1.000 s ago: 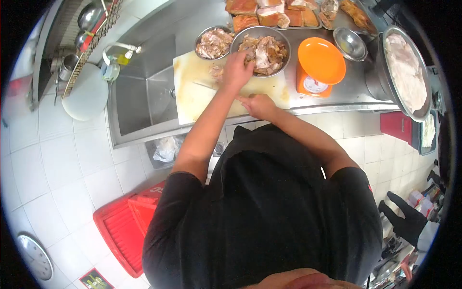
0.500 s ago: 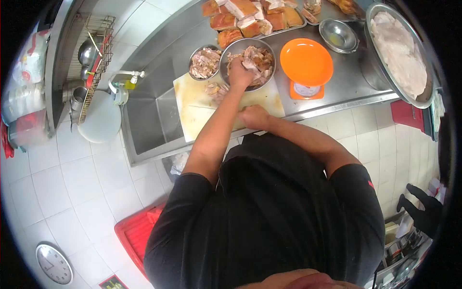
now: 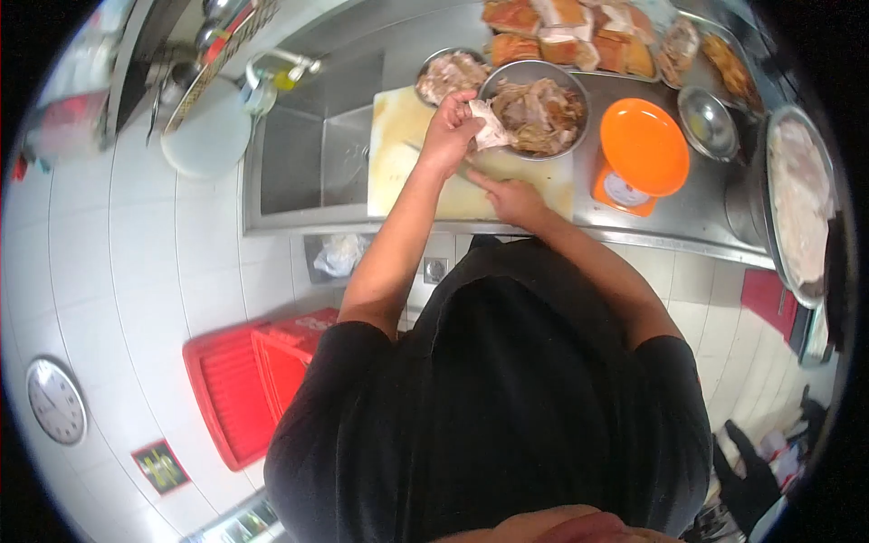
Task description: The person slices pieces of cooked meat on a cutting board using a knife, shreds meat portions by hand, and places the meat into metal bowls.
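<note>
Pinched in my left hand (image 3: 450, 134) is a pale piece of meat (image 3: 490, 125), held at the left rim of a steel bowl of meat pieces (image 3: 540, 113). My right hand (image 3: 514, 199) is closed on a knife over the front of the white cutting board (image 3: 395, 176). The knife's handle is mostly hidden in the fingers, and its blade (image 3: 414, 147) passes under my left wrist. Behind my left hand, a smaller bowl of meat (image 3: 451, 76) stands beside the larger one.
An orange scale (image 3: 644, 149) stands right of the board, with an empty steel bowl (image 3: 708, 124) behind it. Trays of roasted meat (image 3: 579, 36) lie at the back. A large basin of pale meat (image 3: 798, 195) is far right; a sink (image 3: 317, 163) is left.
My left hand has come out of the larger bowl to its left side, now with a pale meat piece. My right hand still holds the knife. The whole view has shifted.
</note>
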